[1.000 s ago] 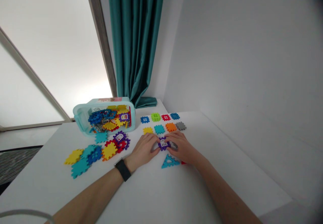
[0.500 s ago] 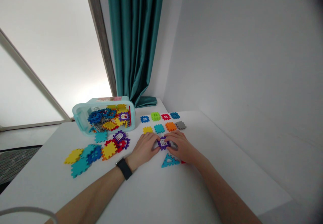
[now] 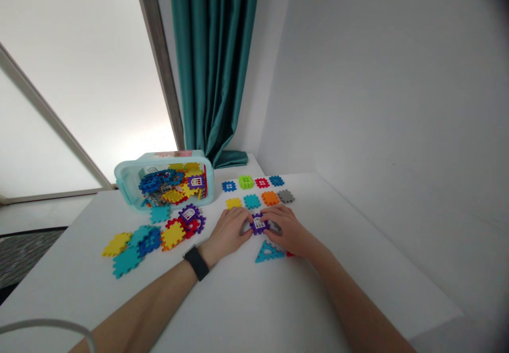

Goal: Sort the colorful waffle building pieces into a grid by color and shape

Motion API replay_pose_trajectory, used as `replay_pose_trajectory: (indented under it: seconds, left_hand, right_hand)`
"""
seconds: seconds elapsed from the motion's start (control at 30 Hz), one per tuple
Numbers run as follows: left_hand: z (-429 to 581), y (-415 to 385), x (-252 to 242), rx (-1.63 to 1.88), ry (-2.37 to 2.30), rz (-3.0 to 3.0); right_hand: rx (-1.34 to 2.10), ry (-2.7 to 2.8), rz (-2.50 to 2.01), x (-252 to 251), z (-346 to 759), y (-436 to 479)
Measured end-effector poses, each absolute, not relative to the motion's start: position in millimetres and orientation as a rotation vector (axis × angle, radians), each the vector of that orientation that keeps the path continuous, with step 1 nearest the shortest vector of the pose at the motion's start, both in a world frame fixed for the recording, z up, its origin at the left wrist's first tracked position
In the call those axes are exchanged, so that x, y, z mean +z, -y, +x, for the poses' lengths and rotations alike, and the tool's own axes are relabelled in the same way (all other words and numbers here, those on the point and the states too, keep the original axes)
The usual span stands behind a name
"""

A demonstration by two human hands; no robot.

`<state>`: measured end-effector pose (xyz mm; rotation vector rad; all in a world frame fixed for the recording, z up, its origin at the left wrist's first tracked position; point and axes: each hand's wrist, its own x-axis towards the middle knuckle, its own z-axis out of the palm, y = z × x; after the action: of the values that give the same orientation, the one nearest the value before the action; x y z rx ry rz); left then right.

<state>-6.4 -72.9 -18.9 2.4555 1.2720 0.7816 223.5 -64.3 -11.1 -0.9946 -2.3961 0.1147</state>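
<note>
My left hand [image 3: 227, 232] and my right hand [image 3: 285, 230] meet at the middle of the white table [image 3: 238, 300]. Their fingertips pinch a purple interlocking tile [image 3: 259, 224] printed with a white window. A grey piece [image 3: 275, 228] shows under my right fingers, and its join with the purple tile is hidden. Below my right hand lie a teal triangular tile [image 3: 269, 252] and a sliver of a red piece [image 3: 290, 254]. Two rows of small coloured tiles [image 3: 251, 191] stand just beyond my hands.
To the left, a pale teal plastic bin [image 3: 131, 179] lies on its side, spilling tiles. Loose yellow, teal, blue, red and purple tiles [image 3: 159, 236] spread in front of it. A wall rises along the right, a teal curtain hangs behind, and a black watch sits on my left wrist.
My hands stay nearly in place on the purple tile, which sits slightly higher and more turned. The camera view has shifted only a little.
</note>
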Motion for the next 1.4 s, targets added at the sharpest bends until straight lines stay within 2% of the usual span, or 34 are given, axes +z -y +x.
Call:
replay_pose_trajectory:
  seconds: [0.5,0.97,1.4]
  left_hand:
    - [-6.5,74.6,-16.4,0.786,-1.272,2.458]
    - [-21.5,77.7,-6.6,1.01,-1.257,2.346]
    - [-71.4,103.7,18.9,0.92,-1.356,2.399]
  right_hand:
    - [0.102,2.401,-1.047,-12.5,221.5,67.4]
    - [0.257,2.276,-1.023,-3.2,225.2,68.0]
    - [0.311,2.374,-0.937,17.3,185.0,80.1]
